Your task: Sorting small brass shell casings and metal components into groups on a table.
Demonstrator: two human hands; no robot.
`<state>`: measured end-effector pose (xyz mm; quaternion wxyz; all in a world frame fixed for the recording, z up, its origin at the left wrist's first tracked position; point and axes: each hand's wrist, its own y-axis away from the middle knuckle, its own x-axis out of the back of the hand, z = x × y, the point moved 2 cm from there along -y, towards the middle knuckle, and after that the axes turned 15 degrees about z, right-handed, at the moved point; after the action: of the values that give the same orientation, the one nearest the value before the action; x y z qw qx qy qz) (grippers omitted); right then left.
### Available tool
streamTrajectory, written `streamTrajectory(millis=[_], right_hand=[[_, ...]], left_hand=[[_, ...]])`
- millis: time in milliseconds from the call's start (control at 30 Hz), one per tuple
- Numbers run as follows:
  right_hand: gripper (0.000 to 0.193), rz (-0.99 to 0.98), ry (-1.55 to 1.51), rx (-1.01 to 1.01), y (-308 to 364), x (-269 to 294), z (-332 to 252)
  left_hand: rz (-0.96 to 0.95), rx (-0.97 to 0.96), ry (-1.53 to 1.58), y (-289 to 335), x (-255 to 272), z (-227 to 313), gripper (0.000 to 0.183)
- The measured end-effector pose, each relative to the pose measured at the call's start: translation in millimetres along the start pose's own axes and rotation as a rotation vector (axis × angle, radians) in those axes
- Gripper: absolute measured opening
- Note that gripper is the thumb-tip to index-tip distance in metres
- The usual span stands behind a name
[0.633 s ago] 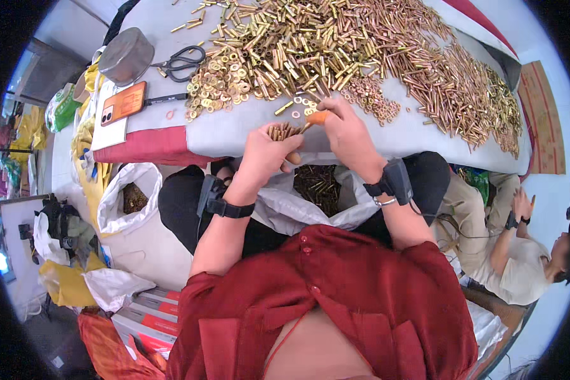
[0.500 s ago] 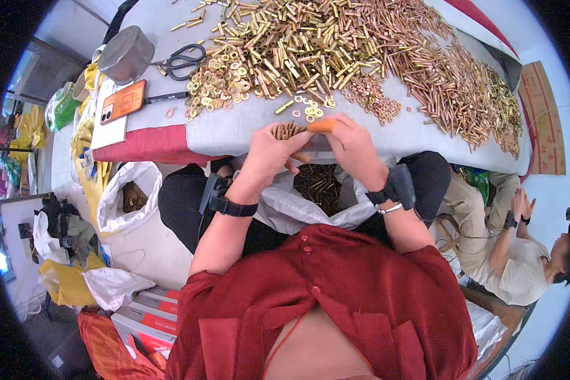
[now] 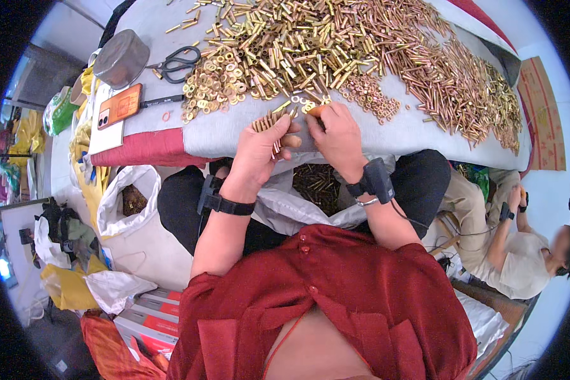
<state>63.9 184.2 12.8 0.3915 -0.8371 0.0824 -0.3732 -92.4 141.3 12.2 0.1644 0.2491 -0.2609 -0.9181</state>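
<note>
My left hand is closed around a bunch of thin brass-coloured metal rods, held upright over the table's near edge. Just to its right, my right hand reaches down to the table with its fingers drawn together. Orange covering shows on its fingertips; what they pinch, if anything, is hidden. Several loose washers lie by these fingertips. Left of them is a larger pile of flat brass washers, and to the right a heap of small copper-coloured rings.
Brass tubes and copper-coloured rods cover the far table. At left are black scissors, a metal pot and an orange phone. Below, an open white sack holds metal pieces. Another person sits at right.
My right hand has left the bunch and moved down onto the loose washers. My left hand has shifted slightly left, still holding the rods.
</note>
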Motion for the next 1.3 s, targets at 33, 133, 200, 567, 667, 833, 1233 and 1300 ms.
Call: streamTrajectory(millis=[33, 133, 200, 567, 667, 833, 1233, 1300], right_hand=[[0.013, 0.001, 0.001, 0.0, 0.1, 0.8, 0.1], [0.012, 0.013, -0.258, -0.475, 2.9, 5.2, 5.1], [0.013, 0.01, -0.615, -0.773, 3.0, 5.5, 3.3], [0.025, 0.104, -0.241, -0.025, 17.3, 20.1, -6.7], [0.029, 0.164, -0.307, 0.102, 17.3, 23.0, -5.8], [0.03, 0.204, 0.18, -0.011, -9.0, 39.7, 42.9], [0.032, 0.088, 0.314, -0.173, -16.7, 3.8, 65.7], [0.028, 0.079, 0.255, -0.032, -9.7, 3.8, 56.0]], left_hand=[[0.004, -0.015, 0.022, -0.4, -0.4, -1.5, 0.02], [-0.003, -0.033, -0.02, 1.0, -4.6, -5.2, 0.02], [-0.017, -0.046, -0.062, 2.2, -8.0, -5.9, 0.02], [-0.093, -0.108, -0.146, -0.2, -19.8, -17.6, 0.021], [-0.135, -0.099, -0.112, -3.4, -20.7, -18.8, 0.022], [-0.101, -0.119, -0.193, 0.9, -26.4, -15.2, 0.021], [-0.033, -0.097, -0.163, -5.4, -23.9, -15.3, 0.022], [-0.028, -0.096, -0.165, -4.6, -25.1, -15.0, 0.022]])
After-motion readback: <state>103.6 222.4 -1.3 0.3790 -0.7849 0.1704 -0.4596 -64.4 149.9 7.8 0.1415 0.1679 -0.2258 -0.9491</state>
